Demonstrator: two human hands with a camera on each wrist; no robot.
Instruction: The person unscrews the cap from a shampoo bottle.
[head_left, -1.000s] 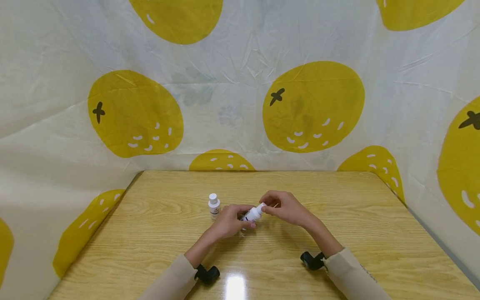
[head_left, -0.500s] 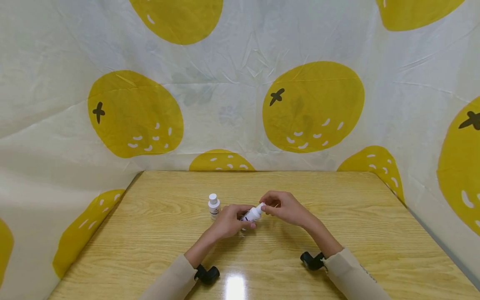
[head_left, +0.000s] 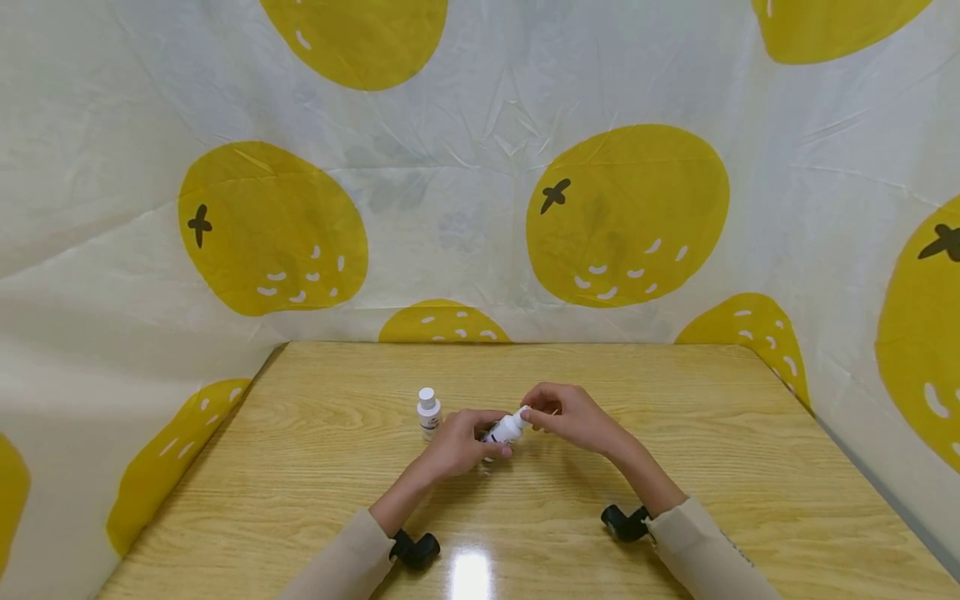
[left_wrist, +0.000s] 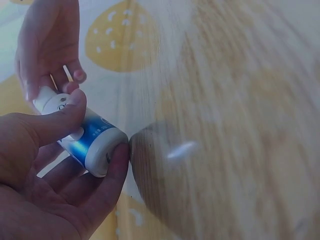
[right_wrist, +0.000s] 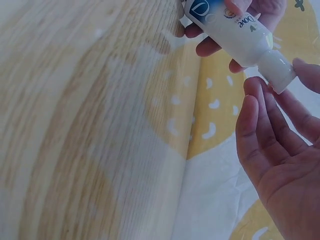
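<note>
A small white and blue Dove bottle (right_wrist: pixel 235 35) is tilted, its capped end pointing up and to the right in the head view. My left hand (head_left: pixel 459 443) grips its body, the thumb on one side and fingers curled round the other and the base, as the left wrist view shows. At the other end, my right hand (head_left: pixel 572 414) pinches the white cap (right_wrist: pixel 276 71) between thumb and forefinger; the cap sits on the bottle's neck. A second white bottle (head_left: pixel 428 414) stands upright on the table just left of my left hand, its lower part partly hidden.
Both hands work above the wooden table (head_left: pixel 337 467). A cloth (head_left: pixel 450 200) with yellow fruit print hangs behind the table and along its sides. Black wrist mounts (head_left: pixel 415 550) sit below the sleeves. A bright reflection lies near the front.
Almost nothing differs. Both hands keep their places on the bottle and cap, and the view has shifted very slightly.
</note>
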